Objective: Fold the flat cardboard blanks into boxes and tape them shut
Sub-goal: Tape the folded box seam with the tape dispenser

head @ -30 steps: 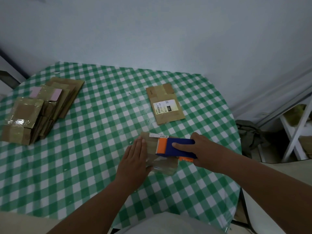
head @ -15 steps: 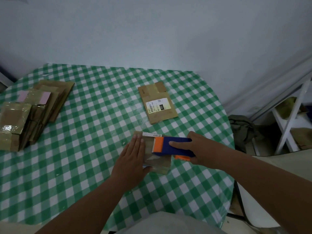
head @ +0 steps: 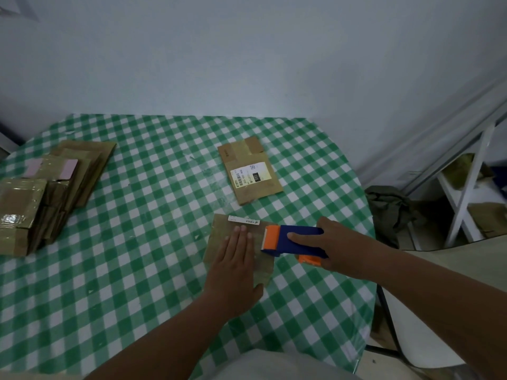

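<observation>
A small flat cardboard piece [head: 219,237] with a white label strip on its far edge lies on the green checked table [head: 137,242], near its front right. My left hand [head: 234,259] presses flat on it with straight fingers. My right hand [head: 337,248] grips a blue and orange tape dispenser [head: 290,239], whose orange head sits over the cardboard's right edge. A second flat blank [head: 249,171] with a printed label lies further back. A stack of flat blanks [head: 46,187] lies at the table's left.
A white wall stands behind the table. A white shelf frame [head: 466,193] and a dark bundle [head: 389,207] stand on the floor to the right. A pale chair seat [head: 452,283] is under my right arm.
My right hand has drawn the tape dispenser rightward, from over the cardboard's middle to its right edge. My left hand stays pressed on the cardboard.
</observation>
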